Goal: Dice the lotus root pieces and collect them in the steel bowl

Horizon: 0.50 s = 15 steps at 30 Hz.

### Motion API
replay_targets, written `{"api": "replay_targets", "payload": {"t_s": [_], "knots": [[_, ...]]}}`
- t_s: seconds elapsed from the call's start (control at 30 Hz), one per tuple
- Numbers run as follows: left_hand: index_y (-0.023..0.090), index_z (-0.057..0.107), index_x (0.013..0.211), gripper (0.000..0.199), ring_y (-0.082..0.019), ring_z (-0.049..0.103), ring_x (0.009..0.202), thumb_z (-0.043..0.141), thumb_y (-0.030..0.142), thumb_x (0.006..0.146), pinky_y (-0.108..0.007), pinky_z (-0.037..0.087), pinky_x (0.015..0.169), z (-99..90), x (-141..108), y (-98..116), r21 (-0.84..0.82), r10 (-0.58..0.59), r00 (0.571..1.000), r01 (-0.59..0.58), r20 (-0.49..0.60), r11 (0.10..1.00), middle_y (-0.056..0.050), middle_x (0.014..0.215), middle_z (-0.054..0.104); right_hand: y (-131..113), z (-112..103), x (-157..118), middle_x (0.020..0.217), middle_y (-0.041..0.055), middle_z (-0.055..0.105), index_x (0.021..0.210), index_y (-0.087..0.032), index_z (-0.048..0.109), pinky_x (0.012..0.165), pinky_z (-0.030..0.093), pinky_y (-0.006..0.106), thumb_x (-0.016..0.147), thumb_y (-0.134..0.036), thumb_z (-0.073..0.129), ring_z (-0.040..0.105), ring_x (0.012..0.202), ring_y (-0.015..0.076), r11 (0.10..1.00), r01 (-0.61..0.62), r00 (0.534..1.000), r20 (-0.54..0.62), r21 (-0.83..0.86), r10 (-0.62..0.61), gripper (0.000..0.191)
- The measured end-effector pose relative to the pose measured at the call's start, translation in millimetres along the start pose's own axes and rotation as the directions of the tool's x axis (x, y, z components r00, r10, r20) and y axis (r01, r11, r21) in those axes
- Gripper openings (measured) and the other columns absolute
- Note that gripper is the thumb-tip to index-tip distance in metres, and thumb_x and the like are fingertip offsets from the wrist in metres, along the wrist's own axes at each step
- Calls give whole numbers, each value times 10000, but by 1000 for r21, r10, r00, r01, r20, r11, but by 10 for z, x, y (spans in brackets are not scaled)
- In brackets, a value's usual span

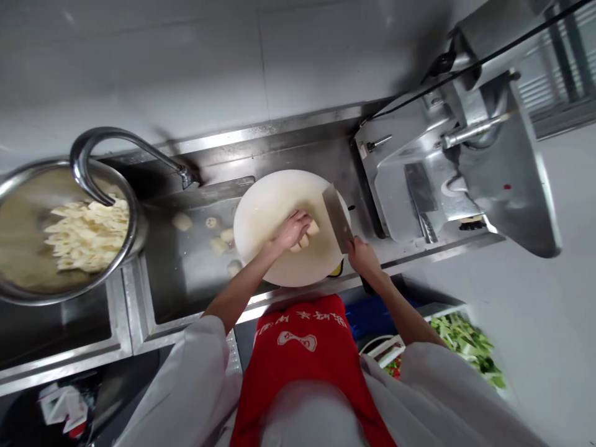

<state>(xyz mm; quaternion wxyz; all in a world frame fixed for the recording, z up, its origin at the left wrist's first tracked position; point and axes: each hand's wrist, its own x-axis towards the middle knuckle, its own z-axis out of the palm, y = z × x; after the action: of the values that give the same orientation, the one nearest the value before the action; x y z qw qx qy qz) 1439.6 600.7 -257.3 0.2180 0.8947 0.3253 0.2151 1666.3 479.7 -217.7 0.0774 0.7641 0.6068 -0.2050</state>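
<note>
On the round white cutting board [261, 211], pale peeled pieces [313, 228] lie beneath and beside my left hand [293, 230]. The fingers of that hand are curved together over the pieces. My right hand [363, 256] is wrapped round the handle of a wide-bladed cleaver [338, 217]. Its blade is over the right side of the board, to the right of the pieces and apart from them.
Several pale pieces [227, 235] lie in the sink [186, 273] left of the board. A large metal pot [135, 217] holds sliced pieces under a curved faucet [125, 133]. A metal slicing machine [507, 167] and another cleaver [420, 186] are at right; cut greens [465, 344] sit below.
</note>
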Motion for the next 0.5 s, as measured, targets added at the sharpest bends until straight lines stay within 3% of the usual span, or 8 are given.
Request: {"api": "replay_targets", "payload": {"t_s": [0.13, 0.33, 0.5], "knots": [[220, 656, 992, 199, -216, 533, 1007, 465, 255, 950, -393, 446, 913, 210, 333, 5, -15, 72, 997, -71, 32, 997, -67, 1042, 610, 70, 107, -24, 887, 151, 685, 1116, -126, 485, 716, 413, 312, 1020, -337, 255, 670, 854, 266, 1000, 23, 995, 93, -9, -22, 327], [188, 627, 973, 222, -209, 498, 998, 417, 257, 972, -386, 466, 893, 338, 244, 6, -29, 22, 988, -27, -153, 999, -86, 1039, 583, -25, -73, -257, 873, 145, 677, 1123, -150, 452, 723, 447, 344, 1017, -337, 224, 679, 850, 290, 999, 38, 992, 123, -21, -35, 314], [183, 637, 888, 305, -212, 524, 950, 352, 238, 984, -381, 490, 837, 325, 222, 4, -56, 58, 998, -59, -35, 997, -89, 949, 592, -112, -236, -400, 873, 154, 666, 1096, -135, 466, 729, 463, 349, 1005, -303, 248, 679, 839, 289, 996, 90, 980, 173, 28, -93, 290]]}}
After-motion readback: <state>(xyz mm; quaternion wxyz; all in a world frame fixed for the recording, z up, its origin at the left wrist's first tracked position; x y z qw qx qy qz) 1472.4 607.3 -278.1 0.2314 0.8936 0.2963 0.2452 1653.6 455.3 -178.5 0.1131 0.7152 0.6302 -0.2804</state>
